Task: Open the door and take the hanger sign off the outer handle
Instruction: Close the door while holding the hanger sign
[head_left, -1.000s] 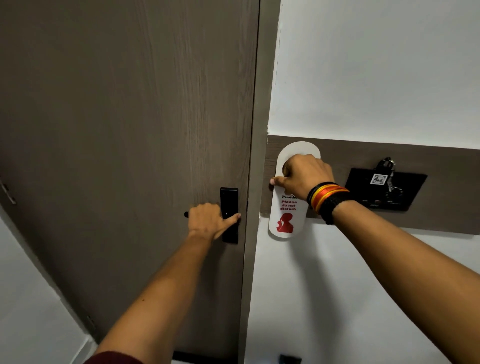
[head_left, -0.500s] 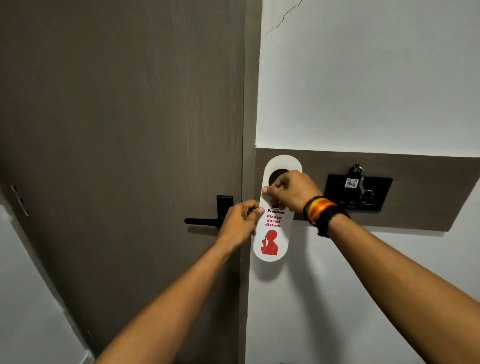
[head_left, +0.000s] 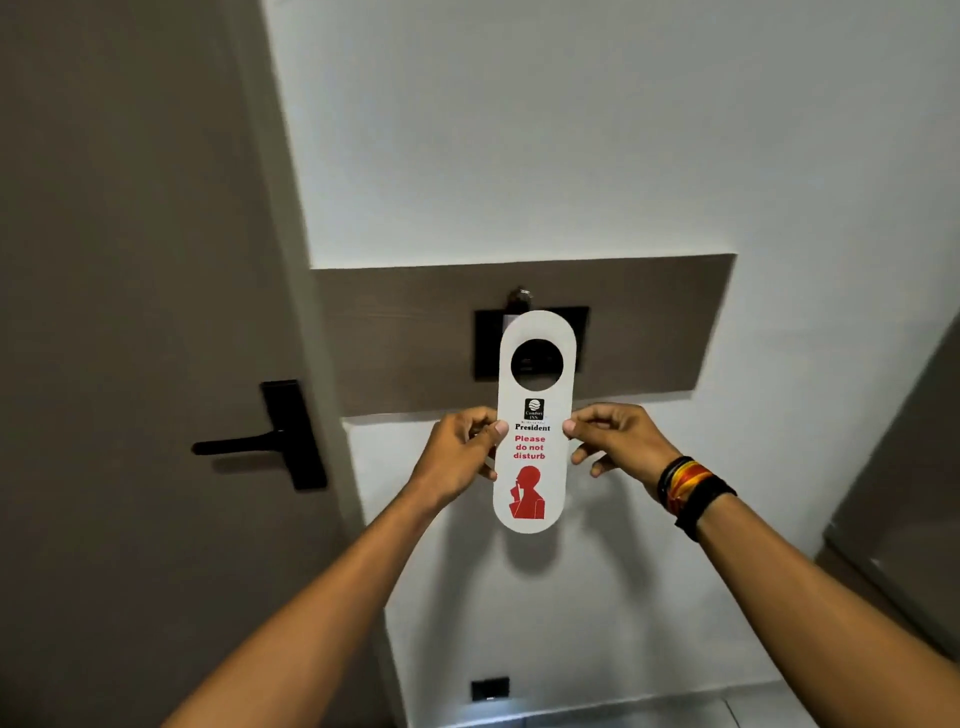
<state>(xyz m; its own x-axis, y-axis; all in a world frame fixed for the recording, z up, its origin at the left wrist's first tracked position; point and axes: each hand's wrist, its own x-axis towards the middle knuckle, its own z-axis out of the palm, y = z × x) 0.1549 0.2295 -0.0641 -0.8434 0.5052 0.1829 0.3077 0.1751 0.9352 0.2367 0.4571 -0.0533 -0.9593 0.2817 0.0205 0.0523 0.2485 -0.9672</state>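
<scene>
A white hanger sign with a round hole, the red words "Please do not disturb" and a red figure is held upright in front of the wall. My left hand pinches its left edge and my right hand, with coloured bands on the wrist, pinches its right edge. The brown door stands shut at the left. Its black lever handle is free, a little left of my left hand.
Behind the sign a black key-card switch panel with a key hanging in it sits on a brown wall strip. A small black socket is low on the white wall. Another grey surface stands at the right.
My left hand left the door handle and took the sign's left edge. Both hands carried the sign right, in front of the switch panel. The view turned right.
</scene>
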